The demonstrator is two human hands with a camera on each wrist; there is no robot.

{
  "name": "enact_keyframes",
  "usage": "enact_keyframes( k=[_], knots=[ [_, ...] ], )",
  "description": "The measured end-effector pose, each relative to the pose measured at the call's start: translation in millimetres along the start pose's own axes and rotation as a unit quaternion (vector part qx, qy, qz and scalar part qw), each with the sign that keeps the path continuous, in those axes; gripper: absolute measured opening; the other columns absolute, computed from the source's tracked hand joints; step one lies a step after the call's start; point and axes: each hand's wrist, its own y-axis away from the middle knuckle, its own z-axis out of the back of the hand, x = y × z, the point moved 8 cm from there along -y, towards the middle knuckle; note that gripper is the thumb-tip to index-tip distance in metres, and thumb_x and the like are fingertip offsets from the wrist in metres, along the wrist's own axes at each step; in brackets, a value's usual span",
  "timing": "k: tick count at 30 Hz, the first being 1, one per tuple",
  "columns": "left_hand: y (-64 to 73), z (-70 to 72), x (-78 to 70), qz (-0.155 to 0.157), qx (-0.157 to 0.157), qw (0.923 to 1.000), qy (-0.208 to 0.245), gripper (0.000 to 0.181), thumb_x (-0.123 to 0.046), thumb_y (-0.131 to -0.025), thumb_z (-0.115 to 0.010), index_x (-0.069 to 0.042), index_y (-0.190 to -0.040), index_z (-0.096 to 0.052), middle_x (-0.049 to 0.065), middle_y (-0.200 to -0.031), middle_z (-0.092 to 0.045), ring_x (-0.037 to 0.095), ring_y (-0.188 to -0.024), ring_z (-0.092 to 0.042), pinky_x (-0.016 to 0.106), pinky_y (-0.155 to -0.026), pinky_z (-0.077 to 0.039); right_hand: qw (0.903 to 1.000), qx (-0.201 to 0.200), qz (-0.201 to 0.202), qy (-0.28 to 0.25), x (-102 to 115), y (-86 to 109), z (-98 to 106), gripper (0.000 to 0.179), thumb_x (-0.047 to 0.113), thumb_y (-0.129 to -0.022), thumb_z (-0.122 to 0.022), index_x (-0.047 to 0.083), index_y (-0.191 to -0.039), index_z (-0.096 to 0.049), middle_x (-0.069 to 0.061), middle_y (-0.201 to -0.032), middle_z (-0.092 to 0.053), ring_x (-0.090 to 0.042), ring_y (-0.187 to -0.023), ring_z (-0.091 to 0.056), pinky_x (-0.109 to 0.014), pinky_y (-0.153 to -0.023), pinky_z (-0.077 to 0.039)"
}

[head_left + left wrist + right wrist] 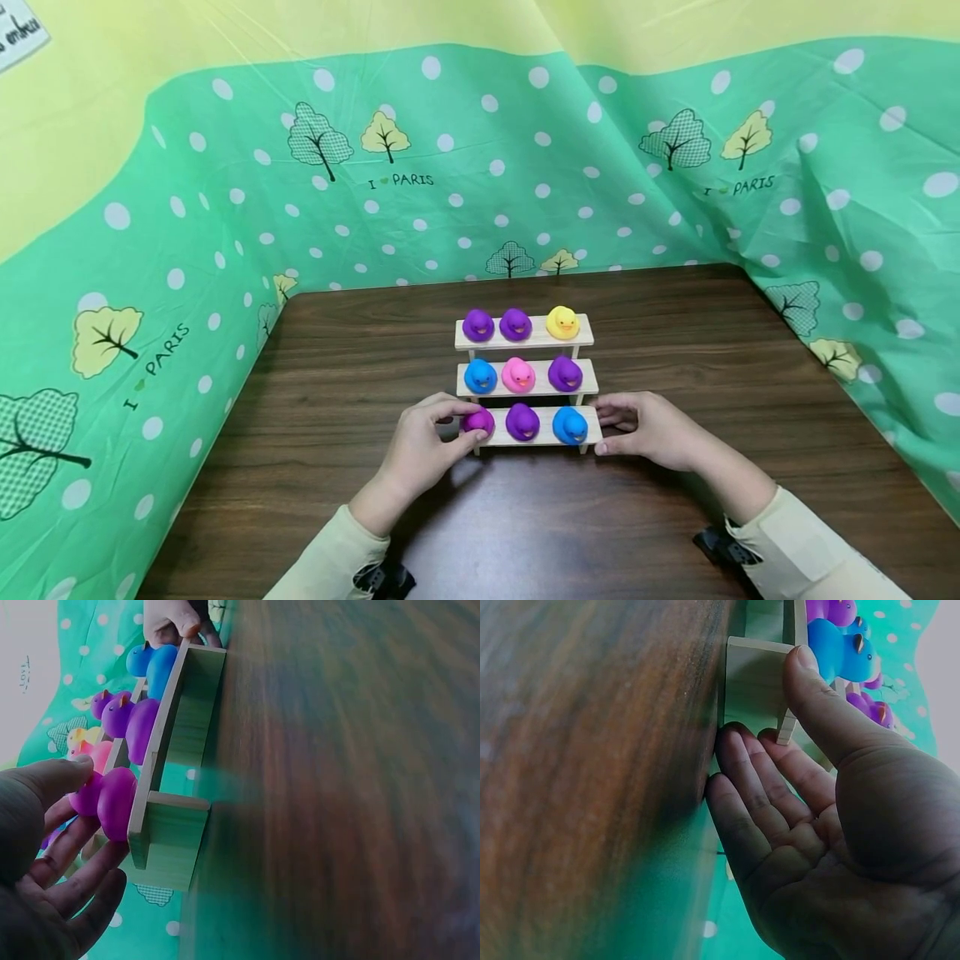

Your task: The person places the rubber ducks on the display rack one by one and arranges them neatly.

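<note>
A three-step wooden shelf (pixel 496 438) stands on the table with rubber ducks on every step. My left hand (pixel 424 442) pinches a magenta duck (pixel 478 423) at the left end of the lowest step, thumb in front and fingers behind. In the left wrist view this duck (pixel 117 802) sits at the board's end. Beside it are a purple duck (pixel 522 422) and a blue duck (pixel 570 426). My right hand (pixel 649 432) holds the right end of the lowest step, its thumb (pixel 810 675) on the board's edge and its other fingers around the end.
The middle step carries a blue duck (pixel 480 377), a pink duck (pixel 518 376) and a purple duck (pixel 566 374). On the top step are two purple ducks (pixel 516 325) and a yellow duck (pixel 562 323). A green dotted cloth (pixel 465 167) walls the dark wooden table (pixel 337 358).
</note>
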Motion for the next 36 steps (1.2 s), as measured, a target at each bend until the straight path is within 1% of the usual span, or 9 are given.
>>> enact_keyframes(
  k=[4, 12, 21, 30, 36],
  knots=[
    [-0.5, -2.6, 0.5, 0.0, 0.002, 1.0, 0.002, 0.025, -0.017, -0.083, -0.092, -0.015, -0.106, -0.081, -0.01, -0.107, -0.075, 0.011, -0.097, -0.071, 0.043, -0.082, -0.064, 1.0, 0.0, 0.001, -0.001, 0.4, 0.0, -0.4, 0.065, 0.026, -0.084, -0.091, 0.0, -0.136, -0.065, -0.009, -0.122, -0.073, -0.025, -0.112, -0.07, -0.04, -0.095, -0.06],
    [-2.0, -8.0, 4.6, 0.016, 0.017, 0.9988, 0.044, 0.025, -0.01, -0.083, -0.091, -0.011, -0.105, -0.08, -0.004, -0.105, -0.074, 0.011, -0.093, -0.072, 0.032, -0.082, -0.064, 1.0, -0.001, 0.001, -0.003, -0.5, -0.5, 0.7, 0.066, 0.025, -0.083, -0.092, -0.002, -0.136, -0.064, -0.009, -0.122, -0.073, -0.026, -0.112, -0.07, -0.039, -0.094, -0.06],
    [-1.5, -9.4, 8.6, 0.02, 0.017, 0.9986, 0.046, 0.026, -0.01, -0.082, -0.092, -0.011, -0.105, -0.08, -0.004, -0.105, -0.073, 0.011, -0.092, -0.071, 0.031, -0.083, -0.064, 1.0, 0.002, 0.001, -0.005, -1.3, -1.0, 0.6, 0.066, 0.026, -0.084, -0.091, -0.001, -0.137, -0.064, -0.01, -0.123, -0.073, -0.026, -0.113, -0.07, -0.039, -0.094, -0.06],
    [-0.4, -9.9, 7.1, 0.021, 0.018, 0.9989, 0.038, 0.028, -0.011, -0.083, -0.091, -0.01, -0.108, -0.079, -0.004, -0.108, -0.073, 0.011, -0.096, -0.071, 0.032, -0.084, -0.063, 1.0, 0.003, -0.003, -0.005, -1.9, -0.3, 1.2, 0.066, 0.025, -0.084, -0.091, -0.002, -0.137, -0.063, -0.01, -0.123, -0.072, -0.027, -0.114, -0.069, -0.039, -0.095, -0.06],
    [0.5, -9.8, 7.8, 0.024, 0.023, 0.9984, 0.046, 0.034, -0.01, -0.081, -0.092, -0.011, -0.113, -0.078, -0.006, -0.112, -0.07, 0.011, -0.1, -0.07, 0.032, -0.085, -0.063, 0.9997, 0.022, 0.002, -0.013, -0.1, 3.0, 0.8, 0.071, 0.024, -0.085, -0.09, -0.005, -0.141, -0.057, -0.014, -0.129, -0.069, -0.031, -0.119, -0.067, -0.042, -0.099, -0.058]
  ],
)
